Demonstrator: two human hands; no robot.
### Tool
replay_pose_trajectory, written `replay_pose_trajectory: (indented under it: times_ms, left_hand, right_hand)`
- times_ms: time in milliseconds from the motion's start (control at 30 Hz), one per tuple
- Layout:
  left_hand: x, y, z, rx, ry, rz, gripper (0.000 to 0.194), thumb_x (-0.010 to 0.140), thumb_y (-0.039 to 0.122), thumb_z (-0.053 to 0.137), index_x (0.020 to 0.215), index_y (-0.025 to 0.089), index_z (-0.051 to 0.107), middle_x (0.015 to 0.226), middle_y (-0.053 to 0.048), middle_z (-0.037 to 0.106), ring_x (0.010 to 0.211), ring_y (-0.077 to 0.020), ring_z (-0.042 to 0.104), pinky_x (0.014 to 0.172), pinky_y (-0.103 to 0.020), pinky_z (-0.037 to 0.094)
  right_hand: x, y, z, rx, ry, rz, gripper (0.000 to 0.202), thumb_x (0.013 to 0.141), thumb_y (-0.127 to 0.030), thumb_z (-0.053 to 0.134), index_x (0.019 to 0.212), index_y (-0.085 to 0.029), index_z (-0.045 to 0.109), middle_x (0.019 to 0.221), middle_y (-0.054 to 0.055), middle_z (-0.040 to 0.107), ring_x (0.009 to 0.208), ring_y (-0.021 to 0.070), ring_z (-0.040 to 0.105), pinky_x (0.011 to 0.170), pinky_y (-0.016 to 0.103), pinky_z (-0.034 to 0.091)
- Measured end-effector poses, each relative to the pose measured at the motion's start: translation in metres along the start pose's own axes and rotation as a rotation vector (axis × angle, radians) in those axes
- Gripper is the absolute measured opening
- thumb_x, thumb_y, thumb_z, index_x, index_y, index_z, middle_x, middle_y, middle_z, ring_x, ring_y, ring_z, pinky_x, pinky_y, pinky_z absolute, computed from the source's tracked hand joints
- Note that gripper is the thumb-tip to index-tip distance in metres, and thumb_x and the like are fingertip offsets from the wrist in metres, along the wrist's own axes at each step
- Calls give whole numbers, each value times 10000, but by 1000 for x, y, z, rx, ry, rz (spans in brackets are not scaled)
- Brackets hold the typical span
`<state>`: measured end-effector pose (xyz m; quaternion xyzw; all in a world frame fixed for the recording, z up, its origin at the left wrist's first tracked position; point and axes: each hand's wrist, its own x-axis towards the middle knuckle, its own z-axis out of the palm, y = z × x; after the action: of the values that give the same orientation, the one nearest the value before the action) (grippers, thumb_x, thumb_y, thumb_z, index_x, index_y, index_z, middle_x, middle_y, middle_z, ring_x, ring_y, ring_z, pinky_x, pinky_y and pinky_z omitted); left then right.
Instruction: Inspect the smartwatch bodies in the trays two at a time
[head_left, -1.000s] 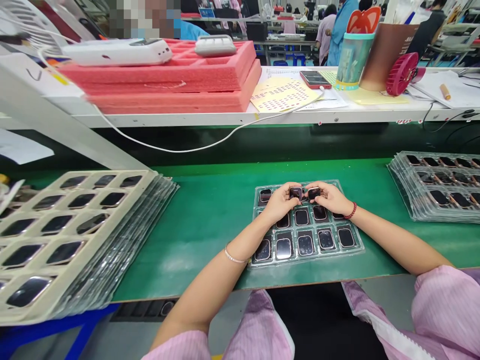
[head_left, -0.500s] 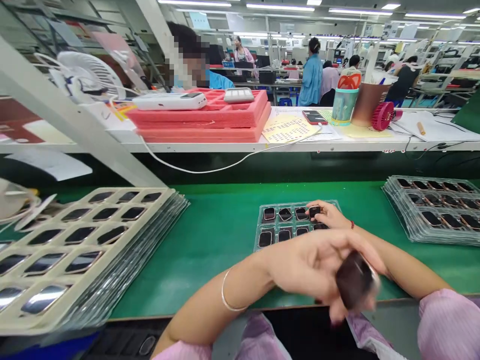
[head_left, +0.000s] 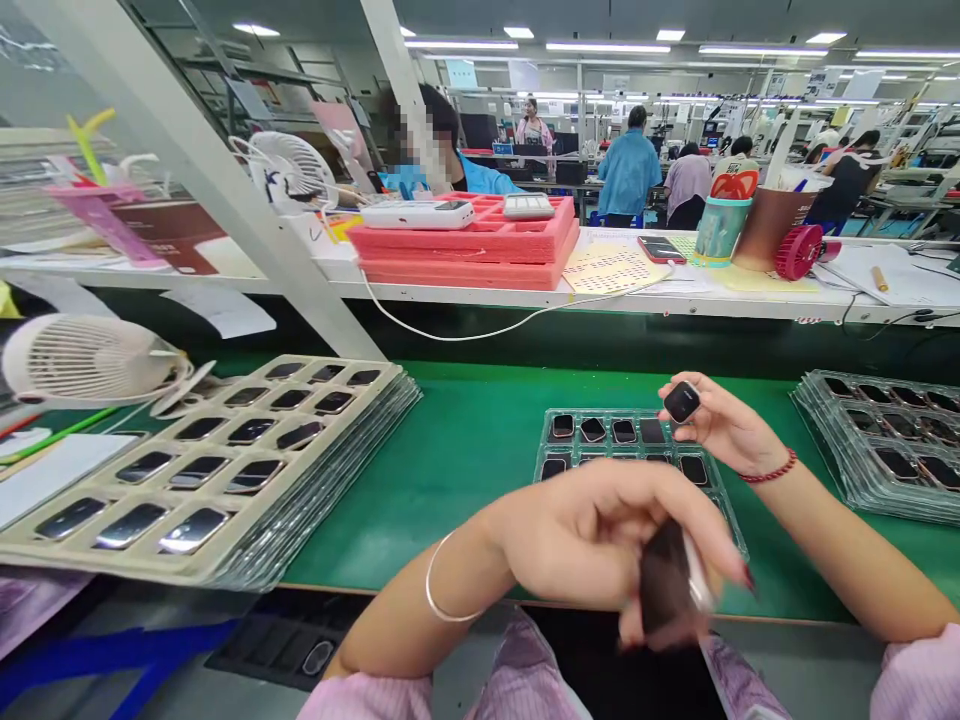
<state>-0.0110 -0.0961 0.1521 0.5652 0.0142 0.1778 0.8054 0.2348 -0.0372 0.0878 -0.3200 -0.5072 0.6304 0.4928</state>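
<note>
Close to the camera, my left hand (head_left: 592, 530) grips a dark smartwatch case (head_left: 664, 575) between thumb and fingers; motion blurs it. My right hand (head_left: 731, 420) pinches a second black smartwatch case (head_left: 682, 402) by its edges, raised over the far right corner of a clear plastic tray (head_left: 729, 515). Rows of similar black-faced watch cases lie in the tray, one of them a watch case (head_left: 624, 431) in the back row. My left hand and forearm hide much of the tray's front.
At left a cream tray (head_left: 289, 475) of watch cases tops a stack of clear trays, beside a white fan (head_left: 94, 358). More stacked clear trays (head_left: 832, 455) stand at right. Along the back, a white shelf (head_left: 510, 305) holds red foam trays (head_left: 457, 272). Other people work beyond it.
My right hand has lifted a watch case out of the tray's back row and moved up and right. My left hand still holds its watch case, now turned. The camera view has swung left.
</note>
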Motion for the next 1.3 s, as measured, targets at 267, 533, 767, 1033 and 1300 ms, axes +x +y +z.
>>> replay_pose_trajectory:
  times_ms: [267, 533, 767, 1033, 1300]
  left_hand:
    - [29, -71, -117, 197, 695, 51, 491, 604, 40, 632, 1061, 208, 568, 864, 0, 675, 660, -103, 629, 510, -176, 414]
    - [27, -117, -152, 246, 805, 21, 365, 700, 149, 687, 1034, 230, 564, 846, -9, 708, 709, -178, 677, 552, -253, 459]
    - [24, -116, -154, 360, 928, 76, 400, 714, 297, 719, 1057, 173, 555, 852, -20, 684, 605, -116, 625, 502, -212, 410]
    - [27, -123, -156, 346, 919, 65, 435, 658, 92, 594, 1085, 168, 557, 940, -39, 670, 714, -130, 678, 546, -190, 441]
    - [22, -129, -158, 388, 894, 51, 324, 800, 210, 582, 1116, 145, 587, 937, -59, 679, 703, -141, 682, 570, -217, 466]
  right_hand:
    - [-78, -76, 95, 201, -399, 100, 488, 689, -522, 850, 974, -225, 588, 941, 44, 640, 630, 114, 645, 537, 218, 535]
    - [-79, -65, 102, 333, -463, 118, 589, 620, -506, 896, 998, -177, 586, 918, 64, 661, 636, 103, 643, 547, 195, 537]
    - [1, 0, 37, 78, -195, -22, 461, 847, -508, 717, 1151, -183, 598, 1087, 116, 705, 834, 178, 741, 651, 249, 614]
    - [47, 97, -35, -191, -36, 133, 437, 782, -155, 690, 1203, -190, 574, 1142, 101, 721, 862, 159, 747, 708, 252, 618]
    - [42, 98, -38, -226, -46, 125, 321, 869, -294, 653, 1167, -179, 617, 1074, 98, 739, 821, 166, 745, 697, 282, 616]
